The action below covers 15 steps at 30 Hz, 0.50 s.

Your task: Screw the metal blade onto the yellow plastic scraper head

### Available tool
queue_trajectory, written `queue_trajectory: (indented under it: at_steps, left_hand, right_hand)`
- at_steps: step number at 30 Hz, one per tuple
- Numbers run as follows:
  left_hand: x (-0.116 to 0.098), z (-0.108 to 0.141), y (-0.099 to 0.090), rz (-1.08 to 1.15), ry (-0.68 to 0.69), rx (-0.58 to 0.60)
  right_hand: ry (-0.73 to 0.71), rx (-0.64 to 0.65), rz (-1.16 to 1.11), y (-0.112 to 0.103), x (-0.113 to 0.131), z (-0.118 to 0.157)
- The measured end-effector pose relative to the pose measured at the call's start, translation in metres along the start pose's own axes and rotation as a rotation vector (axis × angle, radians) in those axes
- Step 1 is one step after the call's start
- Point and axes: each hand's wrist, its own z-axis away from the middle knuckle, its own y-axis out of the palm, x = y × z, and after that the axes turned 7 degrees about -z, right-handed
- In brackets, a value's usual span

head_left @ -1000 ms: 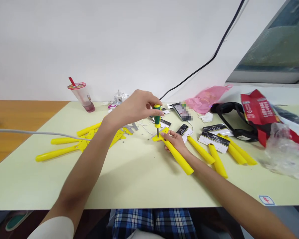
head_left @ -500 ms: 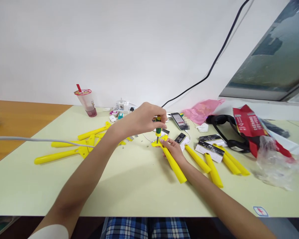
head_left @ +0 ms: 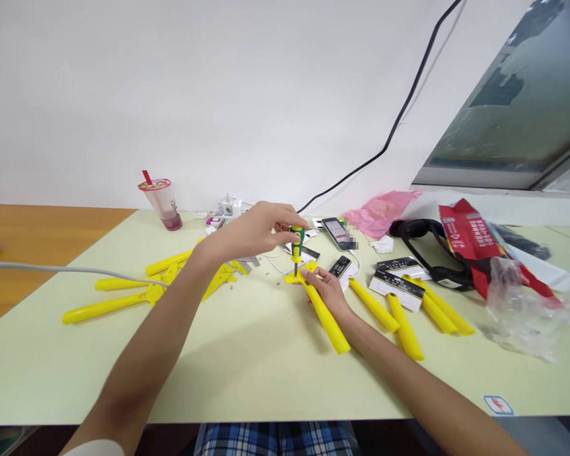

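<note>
My left hand (head_left: 261,229) is closed on the top of a green and yellow screwdriver (head_left: 297,244), which stands upright. Its tip meets the wide head of a yellow-handled tool (head_left: 327,316). My right hand (head_left: 329,290) grips that tool near its head, with the handle slanting down to the right. Small metal nuts (head_left: 231,287) lie on the table left of it. More yellow-handled tools (head_left: 107,306) are spread at the left, partly behind my left forearm.
Several loose yellow handles (head_left: 405,326) and black-and-white cards (head_left: 398,289) lie at the right. Beyond are a phone (head_left: 337,233), pink plastic (head_left: 382,212), black goggles (head_left: 427,231), a red package (head_left: 472,234) and clear plastic (head_left: 517,310). A cup (head_left: 164,202) stands at the back left.
The fingers of my left hand have shifted on the screwdriver, showing more of its handle. The view has moved slightly. My right hand keeps its hold.
</note>
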Motion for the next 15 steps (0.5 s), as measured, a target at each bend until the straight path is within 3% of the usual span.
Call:
queue_trajectory:
  at_steps: [7, 11, 15]
  left_hand:
    - [-0.001, 0.002, 0.001, -0.03, 0.083, 0.05]
    - [-0.007, -0.004, 0.015, -0.022, 0.027, -0.034]
    - [-0.007, -0.007, 0.023, 0.162, -0.042, -0.053]
  right_hand:
    - [0.013, -0.038, 0.008, 0.004, 0.006, 0.002]
    - [0.011, -0.052, -0.005, 0.004, 0.005, 0.002]
    - [0.006, -0.059, -0.026, 0.002, 0.003, 0.001]
